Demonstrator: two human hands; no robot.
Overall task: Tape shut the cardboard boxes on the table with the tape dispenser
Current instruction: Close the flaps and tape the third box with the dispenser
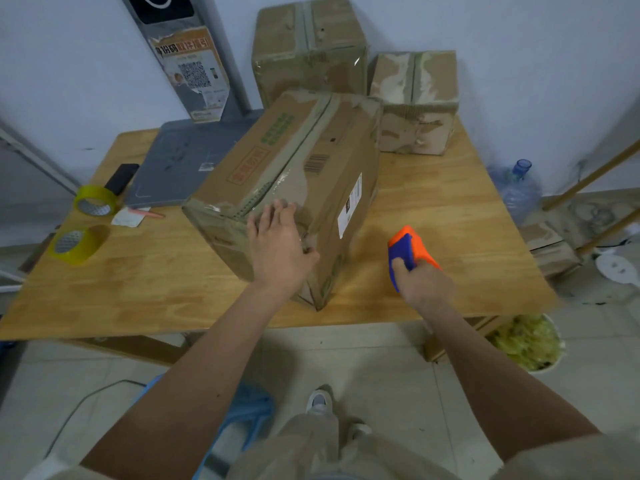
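Observation:
A large cardboard box (287, 174) lies at an angle in the middle of the wooden table (433, 202), with tape along its top seam. My left hand (277, 244) rests on the box's near corner, fingers spread over the top and thumb against the side. To the right of the box, my right hand (422, 282) grips the orange and blue tape dispenser (408, 247) just above the tabletop. Two more taped boxes stand at the back: a tall box (308, 50) and a smaller box (415, 102).
Two yellow tape rolls (93, 202) (78, 244) sit at the table's left edge beside a black phone (121, 178), a grey board (180, 164) and a paper slip. A water bottle (516, 192) and a bin of scraps (526, 341) stand on the floor at right.

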